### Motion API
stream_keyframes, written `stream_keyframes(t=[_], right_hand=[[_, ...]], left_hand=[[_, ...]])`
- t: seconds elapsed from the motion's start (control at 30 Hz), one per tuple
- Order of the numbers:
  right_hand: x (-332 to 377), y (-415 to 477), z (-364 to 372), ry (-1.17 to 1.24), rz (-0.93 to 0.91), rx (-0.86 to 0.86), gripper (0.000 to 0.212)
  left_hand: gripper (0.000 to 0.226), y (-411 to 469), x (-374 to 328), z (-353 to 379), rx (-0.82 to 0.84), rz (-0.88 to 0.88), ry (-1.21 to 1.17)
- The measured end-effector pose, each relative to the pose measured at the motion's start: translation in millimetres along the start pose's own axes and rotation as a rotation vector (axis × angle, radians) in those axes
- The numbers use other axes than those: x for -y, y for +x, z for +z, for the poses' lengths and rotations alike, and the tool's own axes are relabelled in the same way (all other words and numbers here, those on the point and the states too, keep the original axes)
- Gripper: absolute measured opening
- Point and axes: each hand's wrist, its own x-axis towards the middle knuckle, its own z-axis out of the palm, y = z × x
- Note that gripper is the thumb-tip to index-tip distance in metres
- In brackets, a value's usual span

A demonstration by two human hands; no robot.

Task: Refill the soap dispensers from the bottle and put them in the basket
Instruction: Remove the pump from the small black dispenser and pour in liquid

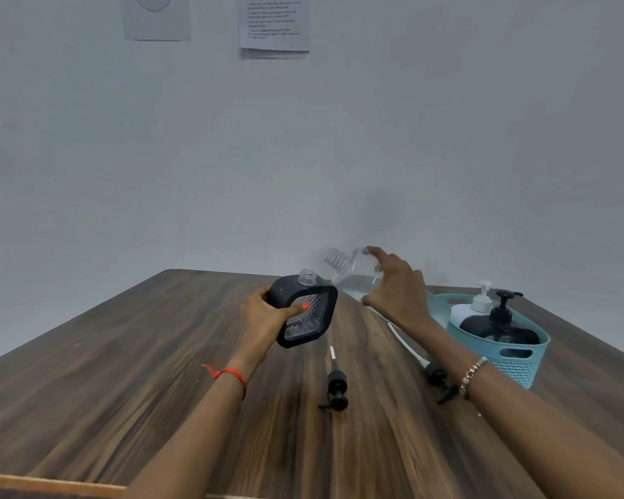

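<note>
My left hand [263, 315] grips a black soap dispenser [305, 311] with a clear patterned window and an open clear neck, tilted above the table. My right hand [398, 288] holds a clear refill bottle [352, 271], tipped to the left with its threaded mouth near the dispenser's neck; a little clear liquid sits in it. Two black pump heads lie on the table: one [335, 387] in the middle with its white tube pointing away, another [438, 378] partly under my right forearm. A teal basket [519, 358] at the right holds a black dispenser [499, 327] and a white dispenser [478, 304].
The wooden table [159, 354] runs to a grey wall behind. Its near edge shows at the bottom left. Two paper sheets [274, 25] hang on the wall high above.
</note>
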Motion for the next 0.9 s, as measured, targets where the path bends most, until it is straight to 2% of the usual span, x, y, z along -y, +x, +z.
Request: stream_keyframes(t=[0.2, 0.47, 0.9], right_hand=[[-3.4, -0.1, -1.8, -0.126, -0.057, 0.011, 0.069], [-1.5, -1.3, -0.9, -0.242, -0.115, 0.006, 0.067], [6.2, -1.1, 4.1, -0.309, -0.151, 0.041, 0.064]], left_hand=[[0.043, -5.7, -4.2, 3.2, -0.014, 0.051, 0.082], [0.036, -14.1, -12.0, 5.6, -0.105, 0.205, 0.23], [0.041, -21.1, -11.6, 2.8, -0.152, 0.276, 0.236]])
